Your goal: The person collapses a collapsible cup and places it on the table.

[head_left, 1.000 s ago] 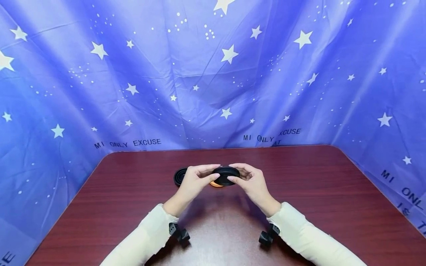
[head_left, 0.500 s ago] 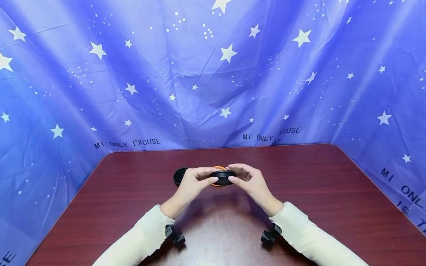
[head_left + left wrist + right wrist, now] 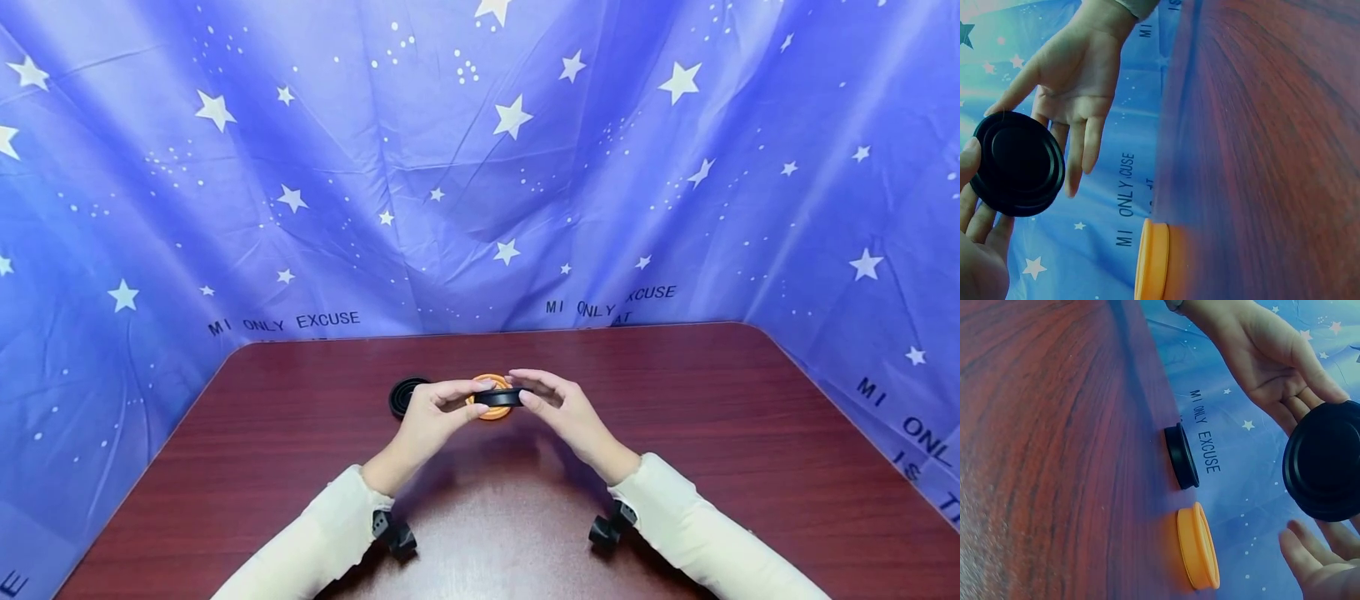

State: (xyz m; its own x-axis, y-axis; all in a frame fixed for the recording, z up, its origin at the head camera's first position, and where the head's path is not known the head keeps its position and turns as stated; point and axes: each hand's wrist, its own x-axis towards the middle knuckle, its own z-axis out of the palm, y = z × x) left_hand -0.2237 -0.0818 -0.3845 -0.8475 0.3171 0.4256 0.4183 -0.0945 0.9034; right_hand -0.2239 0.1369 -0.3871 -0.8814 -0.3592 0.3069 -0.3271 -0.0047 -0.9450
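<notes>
A black ringed disc (image 3: 495, 398), round with concentric ridges and a raised rim, is held above the table, seen nearly edge-on in the head view. My left hand (image 3: 427, 417) grips its left side with thumb and fingers. At its right end my right hand (image 3: 567, 412) has its thumb on the rim, and its other fingers reach out past the far side. In the left wrist view the black disc's ridged face (image 3: 1019, 162) shows between both hands. An orange ringed disc (image 3: 491, 413) lies on the table behind it, partly covered.
Another black ringed disc (image 3: 403, 397) lies on the table left of the orange one, partly behind my left hand; its low side wall shows in the right wrist view. The dark red wooden table (image 3: 300, 450) ends at a blue star-printed curtain (image 3: 450, 167).
The held black disc has tipped from showing its broad face to nearly edge-on and moved slightly left. More of the orange disc now shows behind it. Both hands stay nearly in place.
</notes>
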